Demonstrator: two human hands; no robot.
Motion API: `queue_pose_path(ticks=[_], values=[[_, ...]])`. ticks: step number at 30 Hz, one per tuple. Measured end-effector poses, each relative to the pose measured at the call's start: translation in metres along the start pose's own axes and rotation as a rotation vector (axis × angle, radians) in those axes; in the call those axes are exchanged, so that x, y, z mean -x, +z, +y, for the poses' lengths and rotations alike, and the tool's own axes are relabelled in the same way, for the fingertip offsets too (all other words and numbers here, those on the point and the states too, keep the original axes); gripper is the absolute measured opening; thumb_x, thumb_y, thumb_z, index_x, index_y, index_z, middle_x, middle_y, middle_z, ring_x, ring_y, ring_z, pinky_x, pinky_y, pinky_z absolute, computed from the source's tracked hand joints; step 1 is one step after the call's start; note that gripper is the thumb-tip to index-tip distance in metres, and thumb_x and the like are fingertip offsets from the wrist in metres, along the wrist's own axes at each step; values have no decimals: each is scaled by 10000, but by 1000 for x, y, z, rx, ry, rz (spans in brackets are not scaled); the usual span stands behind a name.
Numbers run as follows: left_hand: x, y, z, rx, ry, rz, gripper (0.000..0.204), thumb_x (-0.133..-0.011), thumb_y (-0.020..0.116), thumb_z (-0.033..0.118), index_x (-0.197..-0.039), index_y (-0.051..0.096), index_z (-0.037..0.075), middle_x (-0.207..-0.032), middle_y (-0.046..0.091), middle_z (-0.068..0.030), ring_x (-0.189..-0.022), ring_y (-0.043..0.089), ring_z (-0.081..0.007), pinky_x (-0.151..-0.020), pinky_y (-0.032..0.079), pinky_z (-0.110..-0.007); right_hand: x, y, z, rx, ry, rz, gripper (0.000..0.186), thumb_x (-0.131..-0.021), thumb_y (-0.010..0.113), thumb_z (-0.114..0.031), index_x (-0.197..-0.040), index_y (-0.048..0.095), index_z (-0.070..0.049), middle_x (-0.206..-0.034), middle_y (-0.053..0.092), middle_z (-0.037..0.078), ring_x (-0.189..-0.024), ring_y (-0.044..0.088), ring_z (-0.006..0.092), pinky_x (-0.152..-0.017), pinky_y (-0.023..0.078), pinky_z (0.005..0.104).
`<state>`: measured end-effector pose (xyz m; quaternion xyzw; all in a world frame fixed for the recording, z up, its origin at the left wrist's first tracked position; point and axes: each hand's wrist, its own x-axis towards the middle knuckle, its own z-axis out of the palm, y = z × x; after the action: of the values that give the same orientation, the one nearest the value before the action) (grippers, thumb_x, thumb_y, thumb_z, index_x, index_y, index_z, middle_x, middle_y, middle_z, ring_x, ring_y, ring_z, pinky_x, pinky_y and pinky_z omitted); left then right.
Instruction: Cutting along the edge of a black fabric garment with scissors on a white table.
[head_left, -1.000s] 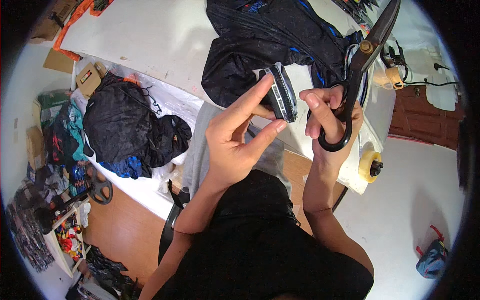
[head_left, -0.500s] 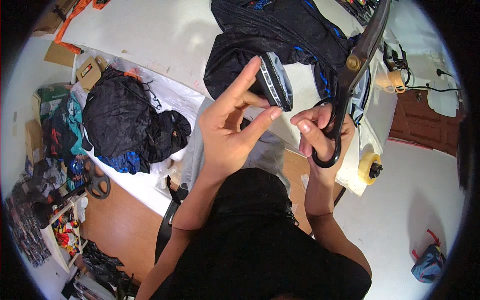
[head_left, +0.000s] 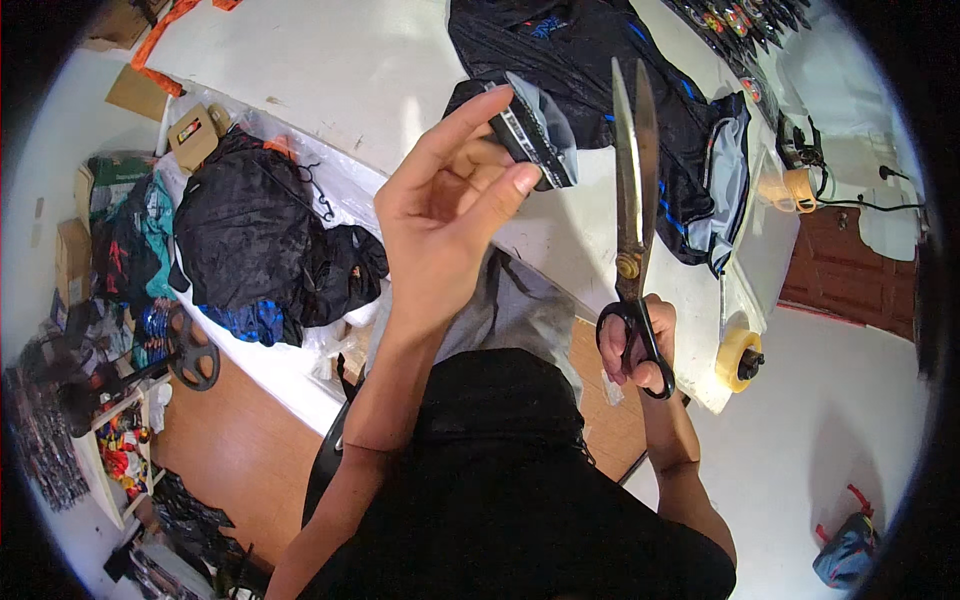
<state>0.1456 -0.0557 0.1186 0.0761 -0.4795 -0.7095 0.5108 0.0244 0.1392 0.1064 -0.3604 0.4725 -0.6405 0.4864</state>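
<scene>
My left hand point(head_left: 432, 225) holds the cuff point(head_left: 532, 140) of a black garment point(head_left: 575, 65) with blue trim, its index finger and thumb at opposite ends of the opening. Pale grey lining and a black band with white print show at that edge. In my right hand point(head_left: 655, 340) is a large pair of dark-handled scissors point(head_left: 631, 235), fingers through the loops. The blades point away from me, slightly parted, to the right of the cuff and apart from it. The rest of the garment lies on the white table point(head_left: 330, 60).
Left of my arms, a pile of black clothing point(head_left: 260, 230) lies on white plastic. A yellow tape roll point(head_left: 738, 360) is at the table's right corner. Cardboard pieces point(head_left: 195, 138) sit at the far left, with a black handwheel point(head_left: 193, 347) below. Grey cloth point(head_left: 500, 300) drapes before me.
The scissors have swung from tilting right to pointing nearly straight away, and my right hand has lowered. My left hand has shifted slightly left and farther away with the cuff.
</scene>
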Motion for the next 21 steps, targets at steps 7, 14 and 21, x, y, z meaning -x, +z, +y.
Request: queue_pose_path(ticks=[7, 14, 21], values=[[5, 1, -7, 390, -330, 202, 414, -791, 569, -125, -1191, 528, -25, -992, 607, -51, -922, 559, -89, -781, 455, -235, -8, 8, 3, -19, -13, 69, 479, -648, 797, -412, -614, 489, -47, -475, 507, 25, -370, 453, 85, -360, 302, 192], [6, 7, -1, 414, -400, 279, 332, -791, 583, -117, -1113, 564, -40, -905, 600, -34, -797, 577, -87, -754, 480, -217, -13, 10, 10, 25, -66, 20, 419, -662, 791, -335, -626, 502, -34, -482, 510, 21, -384, 449, 80, -380, 297, 189], [13, 3, -13, 290, -384, 221, 349, -768, 641, -105, -1105, 591, -29, -757, 495, 47, -631, 415, -11, -621, 373, -134, -15, 9, 10, 50, -92, -26, 396, -668, 789, -301, -623, 500, -35, -487, 511, 18, -391, 453, 78, -380, 298, 196]])
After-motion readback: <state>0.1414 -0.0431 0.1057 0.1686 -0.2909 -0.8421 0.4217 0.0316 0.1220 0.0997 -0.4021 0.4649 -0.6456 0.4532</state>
